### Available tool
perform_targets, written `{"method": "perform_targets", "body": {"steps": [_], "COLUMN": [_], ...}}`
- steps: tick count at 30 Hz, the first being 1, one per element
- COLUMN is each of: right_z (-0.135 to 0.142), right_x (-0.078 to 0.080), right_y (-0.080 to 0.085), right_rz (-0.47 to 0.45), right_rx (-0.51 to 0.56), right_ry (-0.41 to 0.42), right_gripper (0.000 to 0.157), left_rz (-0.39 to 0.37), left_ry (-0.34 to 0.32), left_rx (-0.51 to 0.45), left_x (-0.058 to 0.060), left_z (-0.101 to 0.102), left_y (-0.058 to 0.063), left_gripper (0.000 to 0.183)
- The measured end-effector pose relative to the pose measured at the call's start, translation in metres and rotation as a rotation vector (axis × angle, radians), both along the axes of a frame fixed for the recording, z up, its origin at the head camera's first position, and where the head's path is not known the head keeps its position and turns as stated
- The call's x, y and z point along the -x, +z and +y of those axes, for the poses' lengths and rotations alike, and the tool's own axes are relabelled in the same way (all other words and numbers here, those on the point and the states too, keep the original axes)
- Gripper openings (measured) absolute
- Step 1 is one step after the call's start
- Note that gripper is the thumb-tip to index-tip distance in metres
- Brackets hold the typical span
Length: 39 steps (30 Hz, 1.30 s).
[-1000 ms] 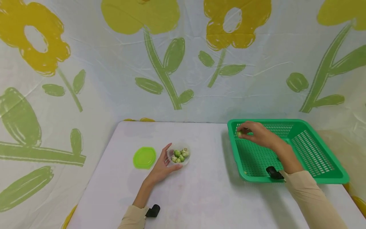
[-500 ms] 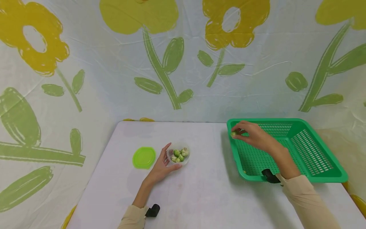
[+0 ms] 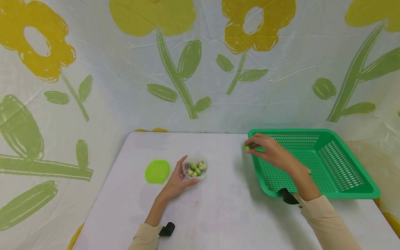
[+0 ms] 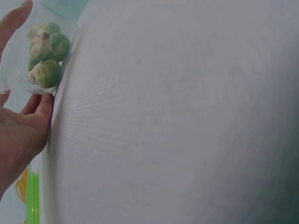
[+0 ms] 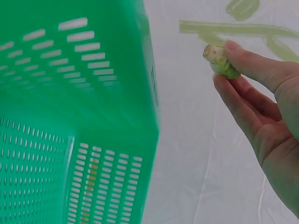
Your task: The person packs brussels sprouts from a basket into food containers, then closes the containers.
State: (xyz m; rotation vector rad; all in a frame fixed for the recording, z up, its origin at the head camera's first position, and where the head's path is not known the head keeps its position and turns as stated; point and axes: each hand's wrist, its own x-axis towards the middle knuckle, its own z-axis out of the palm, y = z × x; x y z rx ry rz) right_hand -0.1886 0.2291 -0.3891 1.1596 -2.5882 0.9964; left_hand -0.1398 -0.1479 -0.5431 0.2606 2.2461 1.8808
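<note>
In the head view my left hand (image 3: 176,184) holds a small clear plastic container (image 3: 203,176), thumb on the near side and fingers round the far side. Several Brussels sprouts (image 4: 46,53) lie inside it; the left wrist view shows them through the clear wall. A single Brussels sprout (image 5: 225,63) is pinched between the thumb and fingers of my right hand (image 3: 267,149), its cut stem end pointing outward. That hand is raised at the left rim of the green basket (image 3: 312,131), with the sprout just outside the rim.
A bright green lid (image 3: 157,172) lies flat on the white table (image 3: 212,215), left of the container. The slotted basket fills the table's right side, and my right forearm crosses its near rim. A flower-printed cloth (image 3: 131,69) hangs behind and at the left.
My right hand has moved left, carrying the sprout from over the basket's inside to beyond its left rim. The left hand and container have stayed in place.
</note>
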Motion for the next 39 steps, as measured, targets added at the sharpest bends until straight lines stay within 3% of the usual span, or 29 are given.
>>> {"method": "perform_targets", "body": {"steps": [29, 39], "right_z": [-0.061, -0.084], "right_x": [-0.02, -0.023], "right_y": [-0.004, -0.015], "right_rz": [0.008, 0.027], "right_rx": [0.092, 0.108], "right_ry": [0.055, 0.086], "right_gripper": [0.024, 0.023], "left_rz": [-0.013, -0.013], "left_ry": [0.006, 0.017], "left_rx": [-0.026, -0.014], "left_x": [0.0, -0.002], "left_z": [0.0, 0.002], "left_y": [0.005, 0.005], "left_gripper": [0.106, 0.106]}}
